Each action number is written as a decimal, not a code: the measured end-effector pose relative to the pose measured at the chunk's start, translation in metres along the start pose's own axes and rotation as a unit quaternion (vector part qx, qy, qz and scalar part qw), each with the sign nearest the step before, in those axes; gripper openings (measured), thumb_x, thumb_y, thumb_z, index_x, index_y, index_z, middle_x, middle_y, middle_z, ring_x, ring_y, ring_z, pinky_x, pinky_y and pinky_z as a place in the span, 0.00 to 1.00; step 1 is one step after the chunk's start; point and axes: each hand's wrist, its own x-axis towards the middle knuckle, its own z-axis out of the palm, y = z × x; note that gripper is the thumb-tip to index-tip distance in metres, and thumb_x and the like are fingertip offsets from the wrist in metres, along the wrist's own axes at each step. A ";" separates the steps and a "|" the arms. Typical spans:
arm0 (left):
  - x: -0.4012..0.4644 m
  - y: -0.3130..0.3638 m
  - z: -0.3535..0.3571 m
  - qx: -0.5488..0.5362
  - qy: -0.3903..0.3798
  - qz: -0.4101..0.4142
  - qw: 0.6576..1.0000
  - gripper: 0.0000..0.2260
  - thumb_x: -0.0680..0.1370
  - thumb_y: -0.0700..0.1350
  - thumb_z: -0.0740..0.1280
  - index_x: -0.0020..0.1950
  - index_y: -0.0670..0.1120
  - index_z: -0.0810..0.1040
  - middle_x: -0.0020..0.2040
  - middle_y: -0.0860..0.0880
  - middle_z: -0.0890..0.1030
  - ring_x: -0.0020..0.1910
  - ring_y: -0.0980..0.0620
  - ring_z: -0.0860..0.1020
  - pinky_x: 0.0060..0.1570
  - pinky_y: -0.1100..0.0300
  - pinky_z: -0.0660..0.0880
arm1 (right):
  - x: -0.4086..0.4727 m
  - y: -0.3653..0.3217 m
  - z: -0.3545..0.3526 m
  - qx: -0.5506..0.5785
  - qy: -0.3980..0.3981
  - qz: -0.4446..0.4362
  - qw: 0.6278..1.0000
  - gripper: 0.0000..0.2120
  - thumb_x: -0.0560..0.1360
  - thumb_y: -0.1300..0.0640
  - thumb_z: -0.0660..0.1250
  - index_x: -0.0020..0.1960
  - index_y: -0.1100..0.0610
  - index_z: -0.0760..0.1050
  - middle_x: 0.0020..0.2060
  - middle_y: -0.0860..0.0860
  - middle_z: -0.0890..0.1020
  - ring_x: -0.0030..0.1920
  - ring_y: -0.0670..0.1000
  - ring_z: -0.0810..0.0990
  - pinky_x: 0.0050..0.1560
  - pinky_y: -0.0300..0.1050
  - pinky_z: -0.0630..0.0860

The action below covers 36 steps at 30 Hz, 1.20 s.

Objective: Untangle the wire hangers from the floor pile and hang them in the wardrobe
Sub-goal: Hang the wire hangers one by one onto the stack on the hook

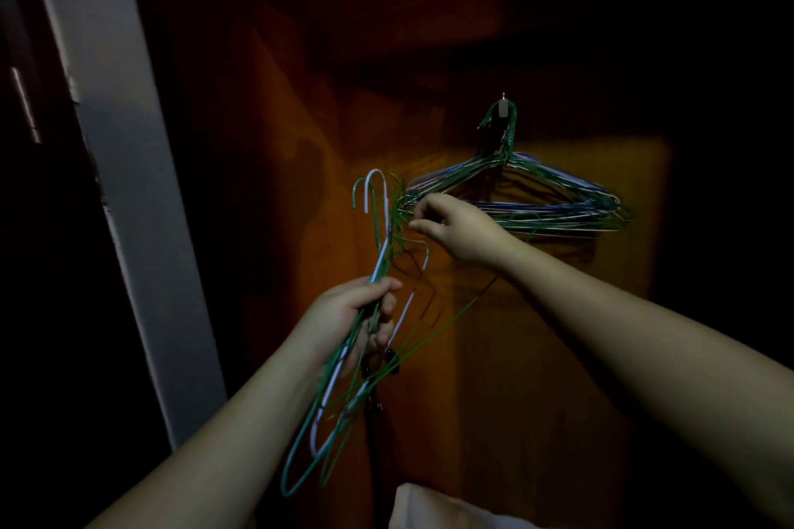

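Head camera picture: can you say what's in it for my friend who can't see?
A left hand holds a tangled bunch of wire hangers while the right hand picks at their hooks. More hangers already hang from a wall hook inside a dim wooden wardrobe.

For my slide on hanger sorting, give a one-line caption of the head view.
Left hand grips tangled wire hangers while right hand picks at their hooks beside the hung hangers.

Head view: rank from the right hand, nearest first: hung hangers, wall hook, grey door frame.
1. Hung hangers: just right of the right hand, fingertips at their left end.
2. Wall hook: above, slightly right.
3. Grey door frame: far left.
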 end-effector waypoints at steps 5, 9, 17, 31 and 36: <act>0.000 0.000 -0.002 0.024 -0.031 -0.014 0.999 0.08 0.76 0.41 0.64 0.51 0.38 0.76 0.30 0.48 0.74 0.22 0.50 0.71 0.21 0.65 0.63 | -0.006 0.004 -0.014 0.020 -0.017 0.002 1.000 0.10 0.79 0.53 0.65 0.57 0.55 0.78 0.56 0.50 0.79 0.57 0.48 0.75 0.57 0.41 0.70; -0.002 0.000 0.003 0.008 -0.055 -0.007 0.998 0.14 0.72 0.43 0.65 0.55 0.37 0.76 0.29 0.49 0.71 0.18 0.53 0.66 0.21 0.65 0.61 | -0.012 0.005 -0.016 0.055 -0.023 0.028 0.998 0.08 0.79 0.53 0.66 0.56 0.53 0.78 0.56 0.49 0.78 0.57 0.47 0.75 0.57 0.39 0.68; 0.005 0.000 0.008 0.033 -0.024 -0.059 0.997 0.11 0.84 0.49 0.56 0.52 0.44 0.75 0.26 0.54 0.78 0.20 0.61 0.75 0.21 0.67 0.71 | -0.020 0.003 -0.020 0.128 0.000 0.054 0.990 0.04 0.77 0.57 0.68 0.52 0.54 0.78 0.50 0.47 0.79 0.53 0.45 0.75 0.48 0.25 0.66; -0.002 -0.008 0.012 -0.085 -0.017 -0.060 0.994 0.07 0.82 0.44 0.59 0.48 0.45 0.74 0.28 0.53 0.77 0.19 0.59 0.73 0.20 0.65 0.70 | -0.043 -0.022 0.004 0.071 0.134 0.176 0.973 0.07 0.77 0.51 0.68 0.49 0.54 0.73 0.49 0.50 0.75 0.51 0.51 0.74 0.56 0.48 0.71; -0.008 -0.014 0.019 -0.144 -0.028 -0.077 0.986 0.04 0.77 0.44 0.62 0.46 0.44 0.71 0.28 0.52 0.70 0.15 0.56 0.61 0.18 0.67 0.60 | -0.045 -0.049 0.008 0.143 -0.082 0.188 0.968 0.16 0.77 0.40 0.63 0.38 0.48 0.78 0.32 0.43 0.78 0.32 0.44 0.74 0.35 0.40 0.68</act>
